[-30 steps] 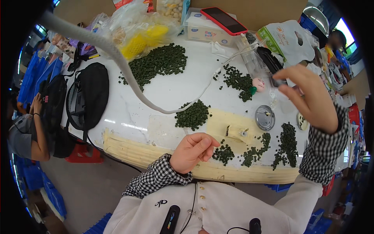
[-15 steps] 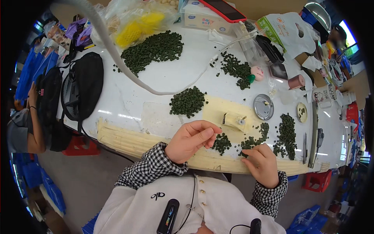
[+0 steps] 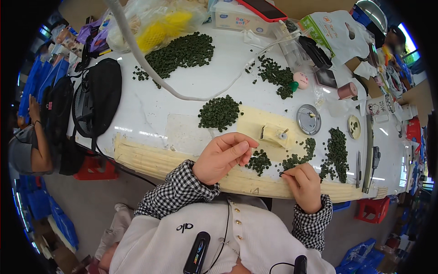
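Progress: the work in hand looks part-way, judging by the dark-green pellets [image 3: 259,163] spread loose in separate heaps over the white tabletop [image 3: 155,114]
Done: pellets stand parted into larger and smaller heaps, with gaps between them
Left: seemingly a good deal, since every heap holds many loose pellets
Hands: apart from each other, the left hand [image 3: 224,157] raised with thumb close to forefinger, the right hand [image 3: 305,186] low with its thumb and forefinger at a pellet strip [image 3: 299,157]; whether either pinches a pellet is too small to tell
From the left hand: a small heap just beside at 3 o'clock, a middle heap [image 3: 219,113] at 12, the largest heap [image 3: 182,52] farther off at 11, the cream block with a grey peg [image 3: 274,136] at 2
From the right hand: the strip at 12 o'clock with the round metal dish [image 3: 309,119] beyond it, a long heap [image 3: 336,155] between 1 and 2, tweezers [image 3: 358,170] between 2 and 3
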The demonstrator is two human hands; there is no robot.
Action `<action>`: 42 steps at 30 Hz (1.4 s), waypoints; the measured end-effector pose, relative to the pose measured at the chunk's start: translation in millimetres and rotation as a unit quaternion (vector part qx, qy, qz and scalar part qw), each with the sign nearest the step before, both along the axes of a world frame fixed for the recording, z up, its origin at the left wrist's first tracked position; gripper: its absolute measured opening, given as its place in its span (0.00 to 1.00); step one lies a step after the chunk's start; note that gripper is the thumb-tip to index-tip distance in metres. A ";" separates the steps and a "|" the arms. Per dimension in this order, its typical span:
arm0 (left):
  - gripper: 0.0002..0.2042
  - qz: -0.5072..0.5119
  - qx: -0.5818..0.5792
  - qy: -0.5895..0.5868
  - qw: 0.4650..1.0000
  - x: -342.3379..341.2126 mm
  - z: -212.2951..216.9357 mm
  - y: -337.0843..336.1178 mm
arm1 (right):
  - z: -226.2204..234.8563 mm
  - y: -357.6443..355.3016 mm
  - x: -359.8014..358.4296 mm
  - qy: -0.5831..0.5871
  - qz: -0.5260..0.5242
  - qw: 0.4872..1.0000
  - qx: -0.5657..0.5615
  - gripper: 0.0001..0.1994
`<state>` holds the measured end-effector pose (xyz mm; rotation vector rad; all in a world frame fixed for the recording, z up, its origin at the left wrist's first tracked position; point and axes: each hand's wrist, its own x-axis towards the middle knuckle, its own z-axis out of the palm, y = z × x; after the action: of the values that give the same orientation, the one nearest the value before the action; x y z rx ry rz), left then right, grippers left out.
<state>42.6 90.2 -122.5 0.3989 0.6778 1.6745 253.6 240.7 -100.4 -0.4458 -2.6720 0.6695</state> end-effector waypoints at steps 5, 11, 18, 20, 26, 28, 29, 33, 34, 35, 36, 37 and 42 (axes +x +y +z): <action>0.11 -0.002 0.000 0.001 1.000 -0.1 -1.1 0.5 | 0.7 -1.7 -3.4 0.008 -0.007 1.000 0.021 0.07; 0.09 0.006 -0.026 0.010 1.000 0.5 4.1 0.2 | -3.9 1.2 0.0 0.086 -0.047 0.995 0.009 0.09; 0.10 -0.016 0.001 0.042 0.999 -0.1 5.1 0.8 | 6.6 -1.1 -22.0 0.192 -0.076 0.978 0.025 0.11; 0.11 -0.018 0.003 0.053 0.998 0.4 6.8 1.1 | 7.6 -2.3 -29.0 0.217 -0.072 0.973 0.023 0.11; 0.11 -0.017 0.017 0.076 0.997 0.4 6.8 0.5 | 17.4 -10.3 -47.7 0.263 -0.033 0.964 -0.018 0.14; 0.10 -0.014 0.013 0.062 0.998 0.5 7.4 0.6 | 18.0 -10.3 -53.8 0.274 -0.015 0.961 -0.016 0.13; 0.09 -0.013 0.010 0.054 0.998 0.3 7.6 0.5 | 18.3 -10.5 -55.4 0.280 -0.006 0.960 -0.015 0.13; 0.06 -0.005 0.011 0.046 0.999 -0.3 3.1 0.0 | 19.9 -12.1 -57.2 0.264 0.000 0.964 -0.038 0.12; 0.06 0.000 0.004 0.048 0.999 0.0 3.9 -0.2 | 19.9 -13.2 -57.2 0.257 -0.010 0.965 -0.053 0.12; 0.06 0.004 -0.003 0.049 0.999 -0.1 5.6 -0.1 | 19.8 -14.6 -57.1 0.250 -0.021 0.966 -0.067 0.12; 0.06 0.007 -0.011 0.051 0.999 0.1 6.5 0.0 | 20.0 -15.9 -57.1 0.251 -0.024 0.965 -0.079 0.12; 0.05 0.014 -0.005 0.050 0.999 0.0 5.5 0.3 | 20.3 -16.8 -58.0 0.252 -0.026 0.963 -0.091 0.12; 0.06 0.031 -0.016 0.036 0.999 -1.0 6.8 0.9 | 23.2 -24.6 -58.6 0.249 -0.019 0.940 -0.231 0.11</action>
<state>41.7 91.2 -115.7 0.4205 0.7773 1.7119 195.0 216.1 -77.3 -0.3781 -2.0189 1.2225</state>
